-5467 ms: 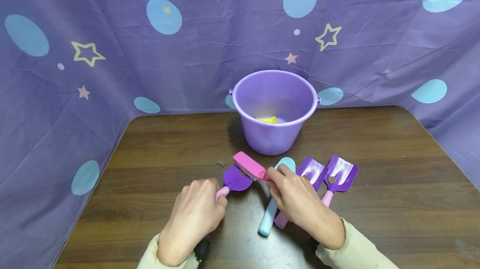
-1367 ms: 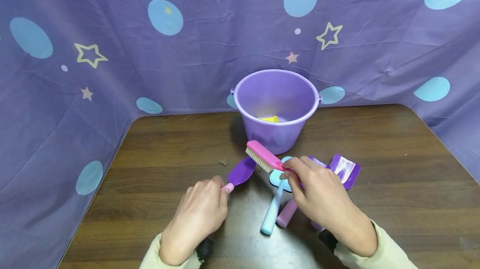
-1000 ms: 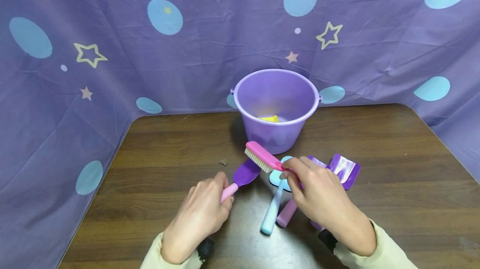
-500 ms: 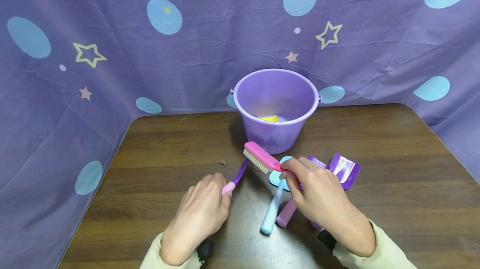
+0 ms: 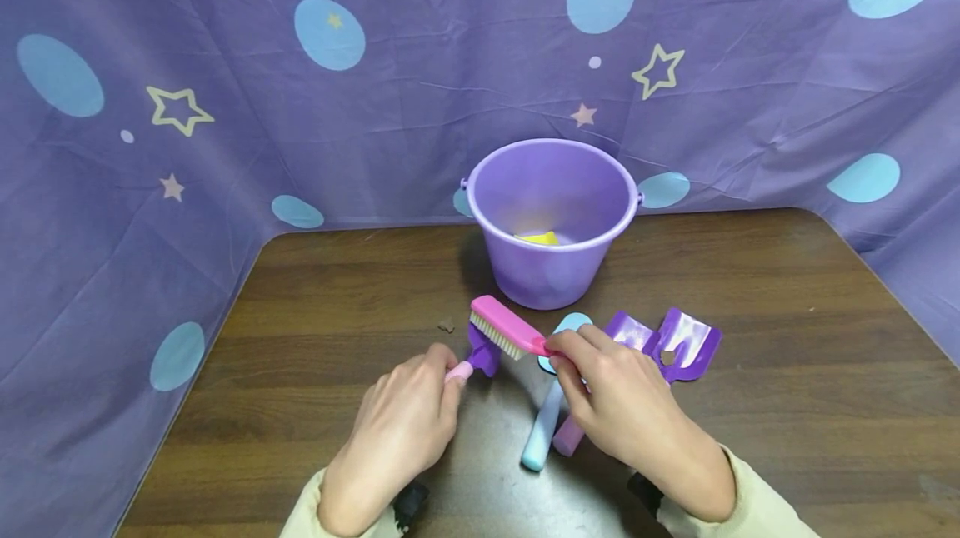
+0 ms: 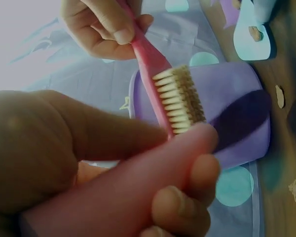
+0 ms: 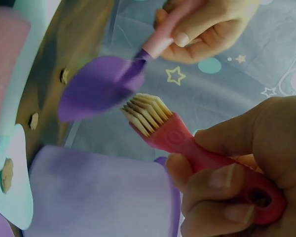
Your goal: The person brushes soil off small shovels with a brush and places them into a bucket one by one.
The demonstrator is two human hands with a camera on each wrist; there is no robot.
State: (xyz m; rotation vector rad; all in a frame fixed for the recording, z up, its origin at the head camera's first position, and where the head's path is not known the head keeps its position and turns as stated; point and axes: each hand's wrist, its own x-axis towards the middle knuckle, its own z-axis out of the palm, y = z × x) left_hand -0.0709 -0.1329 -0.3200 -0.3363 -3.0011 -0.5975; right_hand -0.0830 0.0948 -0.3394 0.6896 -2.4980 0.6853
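My left hand [image 5: 401, 425] grips the pink handle of a small toy trowel with a purple blade [image 5: 483, 351]. In my right hand [image 5: 626, 405] is a pink brush [image 5: 506, 326] with pale bristles, pinched by its handle. The bristles hang just above and beside the tilted blade in the head view. Seen from the right wrist, the blade [image 7: 101, 89] looks slightly apart from the bristle tips [image 7: 145, 113]. Brown flakes lie on the table nearby, one of them a dry-looking flake [image 5: 446, 326] left of the blade.
A purple bucket [image 5: 551, 276] stands behind the hands, with something yellow [image 5: 538, 238] inside. Right of the trowel lie a light-blue tool [image 5: 542, 434], a purple shovel [image 5: 632, 331] and another purple shovel [image 5: 697, 334]. A brown flake [image 7: 7, 175] sits on the blue tool.
Over the last half second the brush has moved left and down toward the trowel, whose blade has turned from nearly edge-on. Earlier the blade lay flatter, with the brush over it.
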